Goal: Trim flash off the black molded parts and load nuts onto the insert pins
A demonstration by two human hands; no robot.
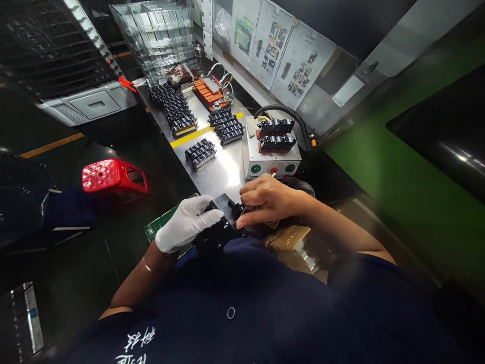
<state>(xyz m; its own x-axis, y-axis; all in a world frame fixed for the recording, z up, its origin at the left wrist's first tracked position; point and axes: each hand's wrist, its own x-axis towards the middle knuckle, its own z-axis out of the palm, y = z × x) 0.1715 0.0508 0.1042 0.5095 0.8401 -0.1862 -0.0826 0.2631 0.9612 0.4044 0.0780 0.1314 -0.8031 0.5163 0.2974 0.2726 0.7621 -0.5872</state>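
Low on my left stands a red stool [100, 177], off the desk [229, 167]. Long rows of black blocks [172, 106] sit packed at the desk's left edge, probably to save room. My gloved left hand [189, 222] comes in over a green tray [153, 230] — its fingers are closed round the black part [224, 207], thumb laid across the top, seemingly to steady it close to the body. That part is tilted between both hands, its end towards my bare right hand [265, 199]. Those fingers are curled in tight, thumb and forefinger pinching at the part's end; whether they also grip something thin, I can't tell. Beyond them is a white box [261, 161], carrying two black pieces [276, 143] side by side on reddish supports — likely there to keep them level.
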